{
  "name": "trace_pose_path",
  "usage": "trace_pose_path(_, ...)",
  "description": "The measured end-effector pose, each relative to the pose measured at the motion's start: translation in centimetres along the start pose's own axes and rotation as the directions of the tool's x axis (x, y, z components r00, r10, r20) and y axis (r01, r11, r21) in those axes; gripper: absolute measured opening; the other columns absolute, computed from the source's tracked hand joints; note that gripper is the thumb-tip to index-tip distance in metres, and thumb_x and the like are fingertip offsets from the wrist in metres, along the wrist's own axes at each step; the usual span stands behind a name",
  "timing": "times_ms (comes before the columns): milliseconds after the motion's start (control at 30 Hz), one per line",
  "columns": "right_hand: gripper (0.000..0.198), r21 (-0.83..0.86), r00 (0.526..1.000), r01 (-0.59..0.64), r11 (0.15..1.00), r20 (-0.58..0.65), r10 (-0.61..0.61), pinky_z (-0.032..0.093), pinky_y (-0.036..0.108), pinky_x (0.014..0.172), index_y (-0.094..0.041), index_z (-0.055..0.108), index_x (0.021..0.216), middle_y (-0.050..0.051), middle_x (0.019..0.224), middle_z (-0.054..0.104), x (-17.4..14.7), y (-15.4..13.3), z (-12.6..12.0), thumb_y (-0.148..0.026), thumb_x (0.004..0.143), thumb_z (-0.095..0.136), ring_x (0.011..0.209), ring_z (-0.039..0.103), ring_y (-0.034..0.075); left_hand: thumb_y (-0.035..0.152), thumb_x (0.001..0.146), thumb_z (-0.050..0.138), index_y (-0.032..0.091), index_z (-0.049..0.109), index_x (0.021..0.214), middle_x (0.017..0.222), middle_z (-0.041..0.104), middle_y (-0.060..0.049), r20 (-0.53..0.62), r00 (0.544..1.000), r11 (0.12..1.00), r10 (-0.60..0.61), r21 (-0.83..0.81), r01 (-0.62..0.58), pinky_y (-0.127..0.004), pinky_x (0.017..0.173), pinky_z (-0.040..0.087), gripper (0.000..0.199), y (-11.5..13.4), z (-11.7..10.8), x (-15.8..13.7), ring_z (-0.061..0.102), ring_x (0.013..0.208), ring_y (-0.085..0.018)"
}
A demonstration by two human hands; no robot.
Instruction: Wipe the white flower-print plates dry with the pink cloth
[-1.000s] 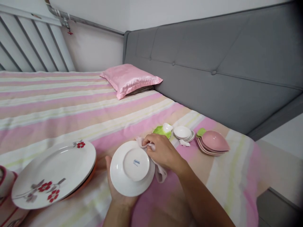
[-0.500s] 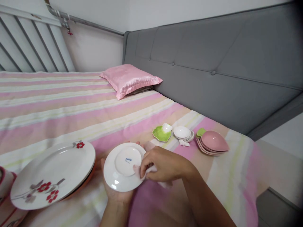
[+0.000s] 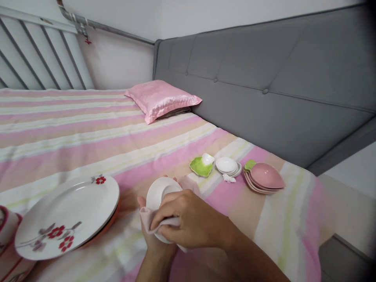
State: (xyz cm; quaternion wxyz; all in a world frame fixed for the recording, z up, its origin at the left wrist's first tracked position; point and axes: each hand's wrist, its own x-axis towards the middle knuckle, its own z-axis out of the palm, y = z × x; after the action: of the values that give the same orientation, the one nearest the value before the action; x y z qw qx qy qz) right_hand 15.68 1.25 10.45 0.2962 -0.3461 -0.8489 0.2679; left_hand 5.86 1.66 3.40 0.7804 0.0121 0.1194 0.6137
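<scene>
A small white plate (image 3: 154, 192), its underside facing up, rests in my left hand (image 3: 160, 246), which supports it from below with the fingertips showing past its far rim. My right hand (image 3: 188, 219) is closed on a pale pink cloth (image 3: 148, 217) and presses it against the plate's near side. Another part of the cloth (image 3: 189, 184) trails out behind the fingers. Much of the plate is covered by my right hand. To the left lies a large white oval plate (image 3: 73, 211) with red flowers, on top of something orange.
Right of my hands sit a green leaf-shaped dish (image 3: 201, 166), small white dishes (image 3: 226, 165), a crumpled white scrap (image 3: 229, 178) and stacked pink dishes (image 3: 266, 176). A pink pillow (image 3: 163, 98) lies by the grey headboard (image 3: 249, 78). A red-and-white container (image 3: 8, 243) stands at the left edge.
My right hand has moved the cloth leftward and down across the plate, from its right rim to the near left side. The plate has shifted slightly right and tilted in my left hand.
</scene>
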Motion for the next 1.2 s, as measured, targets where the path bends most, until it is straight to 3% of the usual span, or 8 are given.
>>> trace_pose_path(133, 0.025, 0.032, 0.984, -0.032, 0.999, -0.172, 0.037, 0.043, 0.018, 0.079, -0.017, 0.074, 0.081, 0.0, 0.078, 0.071, 0.1, -0.1, 0.0, -0.001, 0.068, 0.059, 0.072, 0.062, 0.01, 0.046, 0.088, 0.036, 0.02, 0.067, 0.063, 0.061, 0.066, -0.001, 0.064, 0.998, 0.998, -0.015, -0.066, 0.02, -0.021, 0.065, 0.054, 0.048, -0.6, 0.7, -0.1, 0.066, 0.064, -0.014)
trace_pose_path(233, 0.022, 0.055, 0.956, -0.094, 0.994, -0.275, 0.105, 0.044, 0.019, 0.076, -0.018, 0.074, 0.081, 0.0, 0.079, 0.071, 0.2, 0.1, -0.1, -0.004, 0.069, 0.061, 0.075, 0.062, 0.011, 0.043, 0.088, 0.04, 0.02, 0.072, 0.08, 0.08, 0.072, -0.003, 0.161, 0.986, 0.997, -0.04, -0.061, 0.051, -0.023, 0.081, 0.051, 0.041, -0.8, 0.7, -0.3, 0.067, 0.085, -0.017)
trace_pose_path(500, 0.02, 0.062, 0.864, -0.233, 0.971, -0.444, 0.236, 0.047, 0.021, 0.077, -0.02, 0.072, 0.082, 0.0, 0.083, 0.071, 0.6, 1.9, -1.4, -0.008, 0.072, 0.059, 0.08, 0.064, 0.012, 0.053, 0.088, 0.034, 0.015, 0.063, 0.116, 0.118, 0.064, -0.013, 0.345, 0.914, 0.977, -0.214, 0.084, 0.197, -0.04, 0.096, 0.043, 0.055, -0.7, -1.8, -0.5, 0.058, 0.11, -0.028)
trace_pose_path(667, 0.018, 0.034, 0.851, -0.332, 0.943, -0.421, 0.315, 0.046, 0.024, 0.079, -0.021, 0.07, 0.081, -0.001, 0.087, 0.071, 0.4, 3.3, -2.2, -0.01, 0.073, 0.059, 0.083, 0.064, 0.014, 0.06, 0.087, 0.03, 0.012, 0.058, 0.122, 0.122, 0.061, -0.017, 0.418, 0.855, 0.951, -0.308, 0.106, 0.291, -0.048, 0.094, 0.043, 0.066, -0.1, -2.4, -0.3, 0.057, 0.11, -0.033)
trace_pose_path(867, 0.018, -0.056, 0.86, -0.418, 0.907, -0.347, 0.375, 0.045, 0.025, 0.077, -0.02, 0.067, 0.081, 0.0, 0.088, 0.071, 0.0, 4.4, -2.5, -0.01, 0.075, 0.054, 0.083, 0.062, 0.015, 0.064, 0.084, 0.031, 0.02, 0.048, 0.132, 0.127, 0.057, -0.017, 0.361, 0.896, 0.96, -0.26, -0.002, 0.279, -0.061, 0.094, 0.036, 0.067, 0.7, -1.8, -0.2, 0.052, 0.116, -0.037)
trace_pose_path(967, 0.019, -0.115, 0.868, -0.452, 0.885, -0.284, 0.407, 0.044, 0.025, 0.075, -0.02, 0.068, 0.081, 0.002, 0.088, 0.071, -0.2, 4.3, -2.6, -0.01, 0.075, 0.053, 0.083, 0.062, 0.016, 0.061, 0.086, 0.031, 0.021, 0.046, 0.134, 0.122, 0.061, -0.016, 0.34, 0.917, 0.968, -0.207, -0.062, 0.242, -0.057, 0.093, 0.04, 0.064, 1.2, -1.3, -0.2, 0.055, 0.113, -0.034)
trace_pose_path(1067, 0.021, -0.166, 0.87, -0.478, 0.863, -0.221, 0.44, 0.043, 0.026, 0.072, -0.019, 0.068, 0.081, 0.003, 0.087, 0.071, -0.4, 4.0, -2.8, -0.008, 0.072, 0.053, 0.082, 0.062, 0.017, 0.058, 0.087, 0.031, 0.022, 0.05, 0.131, 0.115, 0.066, -0.014, 0.386, 0.907, 0.969, -0.171, -0.104, 0.226, -0.05, 0.091, 0.044, 0.06, 1.6, -0.9, -0.1, 0.058, 0.11, -0.03)
trace_pose_path(1200, 0.021, -0.192, 0.877, -0.48, 0.856, -0.132, 0.462, 0.043, 0.025, 0.067, -0.019, 0.069, 0.08, 0.002, 0.087, 0.072, -0.7, 3.5, -3.1, -0.008, 0.069, 0.055, 0.081, 0.063, 0.018, 0.061, 0.084, 0.035, 0.023, 0.045, 0.134, 0.121, 0.062, -0.014, 0.39, 0.906, 0.969, -0.163, -0.112, 0.222, -0.049, 0.092, 0.044, 0.064, 1.9, -0.9, 0.2, 0.055, 0.114, -0.032)
